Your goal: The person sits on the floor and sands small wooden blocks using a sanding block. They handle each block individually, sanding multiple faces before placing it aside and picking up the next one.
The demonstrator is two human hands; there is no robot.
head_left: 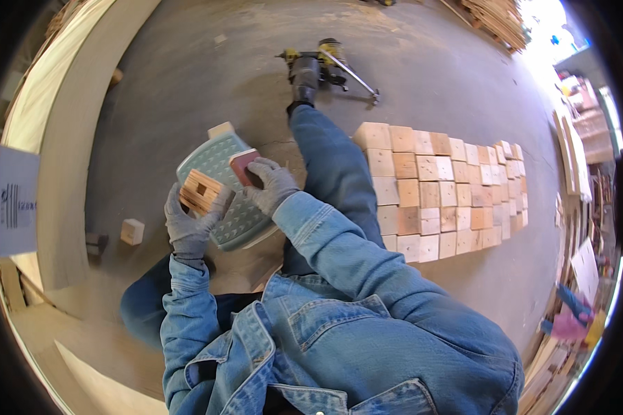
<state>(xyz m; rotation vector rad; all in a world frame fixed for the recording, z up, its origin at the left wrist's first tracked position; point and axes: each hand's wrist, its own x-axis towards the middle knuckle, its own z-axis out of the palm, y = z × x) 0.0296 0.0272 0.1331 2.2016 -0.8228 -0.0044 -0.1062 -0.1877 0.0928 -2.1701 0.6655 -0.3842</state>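
Note:
My left hand (189,232), in a grey glove, grips a wooden block (213,196) with dark grain stripes and a square hole in its upper face. The fingers wrap round its left and near sides, over a pale blue-green plastic step stool (246,220) with a textured top. In my right hand (275,187), also gloved, is a reddish-brown sanding block (243,163), held just to the right of the wooden block and apart from it. Part of the sanding block is hidden under the fingers.
Many wooden blocks stand stacked in rows (429,187) to the right of my outstretched leg. Near my boot lie a yellow-and-black nail gun (331,50) and a hammer (358,77). Loose blocks sit behind the stool (221,129) and to its left (132,232).

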